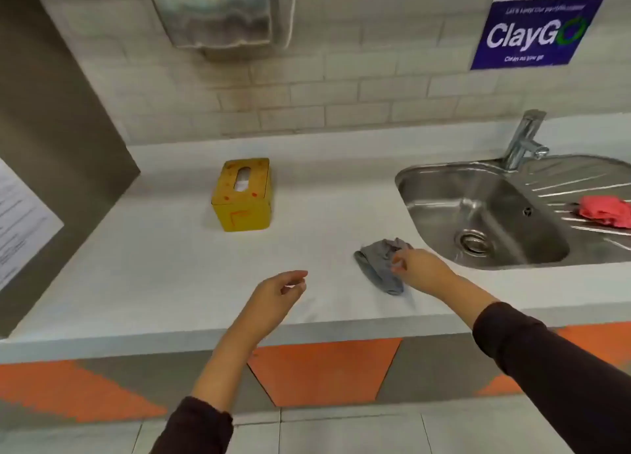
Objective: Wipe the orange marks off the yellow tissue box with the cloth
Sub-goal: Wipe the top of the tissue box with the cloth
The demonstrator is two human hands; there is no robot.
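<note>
Yellow tissue box [243, 194] is located upright on the white desk [170, 266], toward the rear left, well apart from both hands and from the sink [444, 197]. Orange marks [254, 194] are visible on its top face around the oval slot and on the front face. The box is judged to be light cardboard, stiff at the edges but easily dented on the open panels, and liable to slide on the smooth desk when rubbed. It is best steadied by the side walls or by a flat palm on a top corner, clear of the slot and of the marks. Grey cloth [377, 266] lies crumpled on the desk just beside the sink rim. It is judged to be soft, limp and light, so it can be taken at any raised fold and bunched into a pad. The right hand [418, 269] is placed at the cloth's right edge, with its fingers [397, 266] over the fabric; because of blur, it cannot be told whether the cloth is pinched or merely touched. The left hand [278, 291] is held above the desk with fingers loosely curled and nothing grasped. A pink cloth [604, 211] is seen on the drainer and is judged not to be required.
</note>
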